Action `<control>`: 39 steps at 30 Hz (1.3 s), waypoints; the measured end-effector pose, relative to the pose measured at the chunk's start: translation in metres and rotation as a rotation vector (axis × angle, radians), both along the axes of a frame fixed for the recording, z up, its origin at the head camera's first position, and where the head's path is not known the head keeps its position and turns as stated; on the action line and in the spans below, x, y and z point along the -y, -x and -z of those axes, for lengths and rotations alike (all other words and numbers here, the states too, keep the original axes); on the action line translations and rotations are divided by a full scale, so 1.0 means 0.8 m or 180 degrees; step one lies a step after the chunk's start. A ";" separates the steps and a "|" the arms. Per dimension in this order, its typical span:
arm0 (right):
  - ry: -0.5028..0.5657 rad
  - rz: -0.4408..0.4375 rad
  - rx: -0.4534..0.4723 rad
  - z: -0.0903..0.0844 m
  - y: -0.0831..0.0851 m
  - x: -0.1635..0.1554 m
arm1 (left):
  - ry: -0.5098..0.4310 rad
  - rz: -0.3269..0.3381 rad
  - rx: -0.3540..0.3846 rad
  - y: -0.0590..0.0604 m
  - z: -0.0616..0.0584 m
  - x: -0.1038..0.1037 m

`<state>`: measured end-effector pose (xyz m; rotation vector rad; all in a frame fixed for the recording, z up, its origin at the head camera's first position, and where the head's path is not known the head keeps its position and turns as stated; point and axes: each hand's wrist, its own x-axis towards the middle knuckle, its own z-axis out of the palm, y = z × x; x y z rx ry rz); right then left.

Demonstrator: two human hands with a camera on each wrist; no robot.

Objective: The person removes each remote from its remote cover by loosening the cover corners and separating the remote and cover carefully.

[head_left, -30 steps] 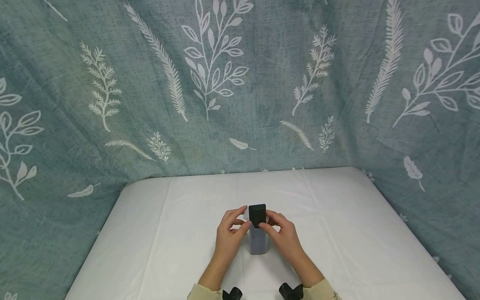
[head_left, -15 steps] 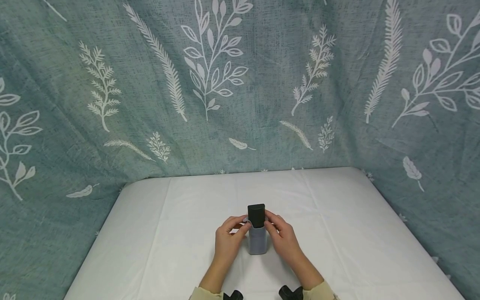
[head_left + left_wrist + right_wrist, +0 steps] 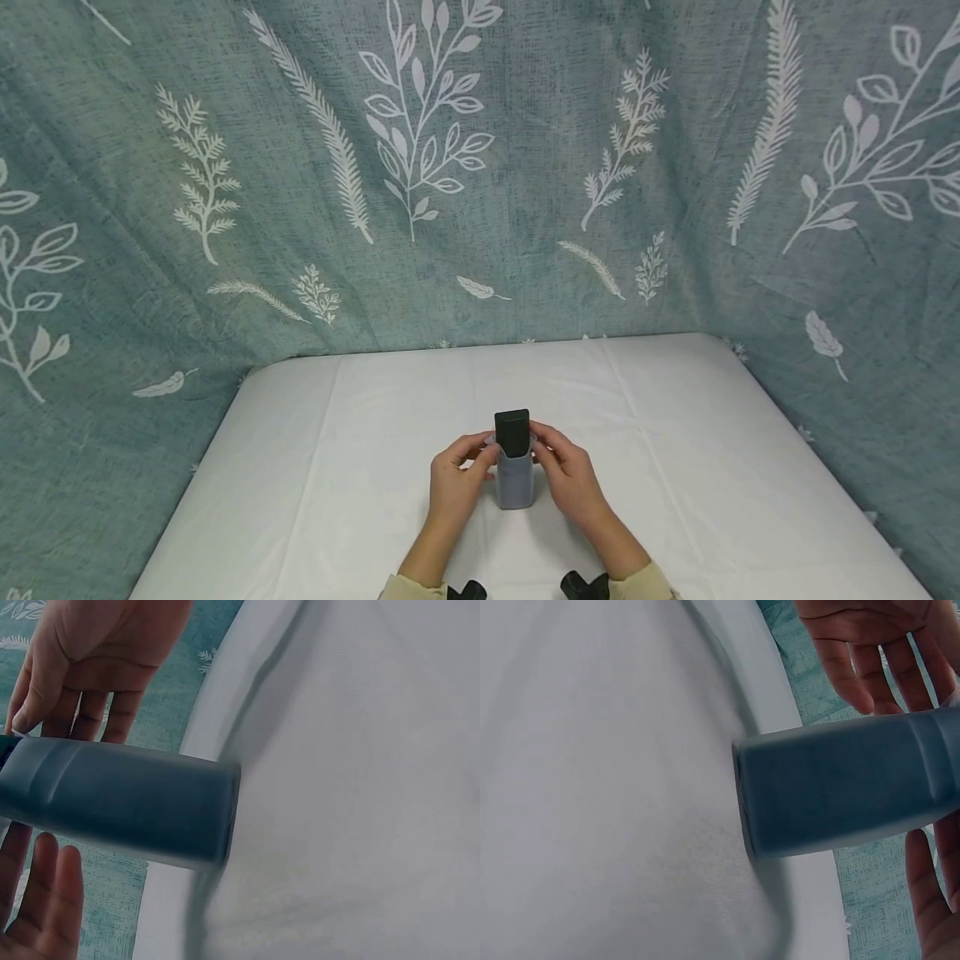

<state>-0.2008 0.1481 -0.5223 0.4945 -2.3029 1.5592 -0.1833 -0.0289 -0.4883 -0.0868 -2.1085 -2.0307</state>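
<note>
A grey-blue bottle (image 3: 515,482) with a black cap (image 3: 512,432) stands upright on the white cloth, between both hands. Thin clear plastic (image 3: 491,438) sticks out on either side just below the cap. My left hand (image 3: 457,479) pinches it on the left side with thumb and forefinger. On the other side my right hand (image 3: 568,473) pinches it in the same way, fingertips right at the bottle's neck. In the left wrist view the bottle (image 3: 124,799) lies across the frame, its cap mostly cut off. The right wrist view shows the bottle's body (image 3: 840,784) and base.
A white cloth (image 3: 360,425) with fold lines covers the table. Behind and beside it hangs a green curtain (image 3: 525,208) printed with white leaves. Black wrist devices (image 3: 585,585) sit by both sleeves.
Both hands have lowered slightly and my right thumb has drawn off the cap's front to its side. More of the cap and neck shows now. The bottle stays in place.
</note>
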 end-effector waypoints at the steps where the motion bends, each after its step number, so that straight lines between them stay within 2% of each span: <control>1: -0.0008 0.0050 0.0002 0.000 0.000 0.001 | -0.0002 -0.0003 0.0002 0.000 -0.001 0.000; 6: -0.0105 0.0269 -0.0113 -0.001 0.000 0.002 | 0.0030 -0.0034 0.0058 0.006 0.005 -0.002; 11: -0.0173 0.0394 -0.0277 -0.001 0.001 0.002 | 0.0094 -0.0109 0.0132 0.017 0.027 -0.003; 15: -0.0129 0.0479 -0.0263 -0.002 0.001 0.002 | 0.0120 -0.0089 0.0063 0.020 0.038 -0.002; 23: -0.0163 0.0560 -0.0319 0.002 -0.001 0.002 | 0.0149 -0.0019 -0.0071 0.018 0.047 0.003; 30: -0.0206 0.0584 -0.0326 0.016 -0.002 -0.002 | 0.0294 0.0002 0.0088 0.016 0.057 0.006; 39: -0.0172 0.0580 -0.0335 0.020 -0.001 -0.001 | 0.0353 0.0049 0.0168 0.015 0.062 0.007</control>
